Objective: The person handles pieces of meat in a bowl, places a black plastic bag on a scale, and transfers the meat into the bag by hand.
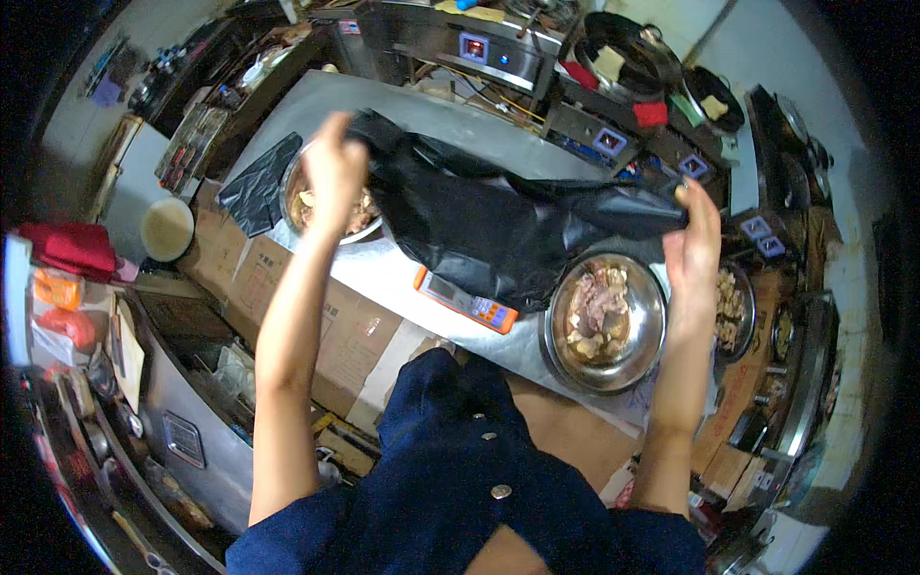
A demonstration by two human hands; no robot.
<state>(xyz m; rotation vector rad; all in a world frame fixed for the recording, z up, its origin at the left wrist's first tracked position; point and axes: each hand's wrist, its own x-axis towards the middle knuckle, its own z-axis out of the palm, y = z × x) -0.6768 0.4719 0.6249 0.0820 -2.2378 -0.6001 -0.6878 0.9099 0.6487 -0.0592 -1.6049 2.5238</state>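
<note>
A large black plastic bag (481, 223) is stretched between my two hands above the steel table (503, 144). My left hand (336, 169), blurred, grips its left end, in front of a steel bowl (290, 188) holding pieces of meat (359, 215). Its right end is pinched in my right hand (693, 233). Below the bag, the orange-edged keypad panel of a digital scale (466, 298) shows; whatever lies behind it is hidden by the bag. Near my right forearm stands a second steel bowl (643, 323) with raw meat (600, 305) in it.
Another folded black plastic bag (262, 188) lies at the table's left end. A third bowl (747, 316) with pieces of food is partly behind my right forearm. Woks (625, 57) sit on the stove line at the far right. Flattened cardboard (352, 338) covers the floor.
</note>
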